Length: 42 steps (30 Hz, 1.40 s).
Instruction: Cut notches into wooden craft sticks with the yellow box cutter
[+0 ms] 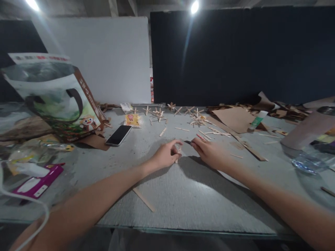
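My left hand (166, 153) is closed in a pinch around a short, pale wooden stick (178, 153), held low over the grey table near its middle. To the right of it, my right hand (206, 150) grips a small knife (187, 142), its dark, pointed blade aimed left toward the stick. A small gap separates the blade from the stick. Most of the knife's handle is hidden by my fingers. Red marks (200, 136) show just above the right hand; I cannot tell what they belong to.
Loose sticks (217, 131) and small crossed-stick pieces (158, 114) lie beyond my hands. A phone (119, 135), printed bag (60, 104) and purple device (39, 181) are left. Cardboard (232, 119), a glue tube (258, 120) and a bottle (307, 162) stand right. One stick (143, 199) lies near the front edge.
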Each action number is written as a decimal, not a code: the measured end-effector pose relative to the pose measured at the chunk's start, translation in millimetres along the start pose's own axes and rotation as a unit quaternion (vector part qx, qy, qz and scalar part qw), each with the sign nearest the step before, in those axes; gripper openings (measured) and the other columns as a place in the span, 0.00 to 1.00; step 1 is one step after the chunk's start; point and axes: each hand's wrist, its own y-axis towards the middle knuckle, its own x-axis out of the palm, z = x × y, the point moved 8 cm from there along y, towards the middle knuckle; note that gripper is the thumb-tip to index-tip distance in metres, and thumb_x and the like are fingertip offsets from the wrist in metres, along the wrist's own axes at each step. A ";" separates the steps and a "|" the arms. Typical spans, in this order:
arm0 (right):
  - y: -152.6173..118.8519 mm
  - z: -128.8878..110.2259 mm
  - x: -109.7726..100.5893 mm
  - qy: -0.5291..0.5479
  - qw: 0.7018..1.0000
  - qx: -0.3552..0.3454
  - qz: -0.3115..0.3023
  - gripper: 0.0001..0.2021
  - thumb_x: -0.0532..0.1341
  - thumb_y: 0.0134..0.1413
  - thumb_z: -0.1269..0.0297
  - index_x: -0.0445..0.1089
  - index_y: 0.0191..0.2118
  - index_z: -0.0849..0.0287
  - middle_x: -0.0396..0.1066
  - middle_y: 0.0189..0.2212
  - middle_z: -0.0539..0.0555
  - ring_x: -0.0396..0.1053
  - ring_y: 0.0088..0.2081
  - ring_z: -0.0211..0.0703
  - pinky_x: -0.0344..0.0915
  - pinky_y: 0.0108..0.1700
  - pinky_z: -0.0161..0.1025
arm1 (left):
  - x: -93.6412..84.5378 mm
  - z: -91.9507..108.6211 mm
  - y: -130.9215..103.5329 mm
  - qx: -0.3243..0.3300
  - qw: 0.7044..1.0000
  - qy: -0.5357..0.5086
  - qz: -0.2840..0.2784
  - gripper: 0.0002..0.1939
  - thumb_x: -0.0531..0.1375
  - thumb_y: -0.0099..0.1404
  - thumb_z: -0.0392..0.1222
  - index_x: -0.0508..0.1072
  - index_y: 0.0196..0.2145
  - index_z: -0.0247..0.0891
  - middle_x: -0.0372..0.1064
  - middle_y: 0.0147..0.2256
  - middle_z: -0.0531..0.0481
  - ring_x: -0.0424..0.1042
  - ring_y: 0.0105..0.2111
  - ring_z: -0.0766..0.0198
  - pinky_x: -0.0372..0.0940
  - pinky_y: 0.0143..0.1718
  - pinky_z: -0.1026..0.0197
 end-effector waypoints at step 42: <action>-27.1 -31.4 1.3 0.152 0.968 -0.116 -0.165 0.20 0.52 0.73 0.68 0.70 0.64 0.52 0.80 0.47 0.59 0.79 0.39 0.45 0.68 0.37 0.35 | -0.8 -7.6 -12.9 0.080 0.956 0.225 -0.169 0.35 0.69 0.60 0.63 0.75 0.61 0.50 0.65 0.67 0.43 0.52 0.71 0.40 0.42 0.70 0.37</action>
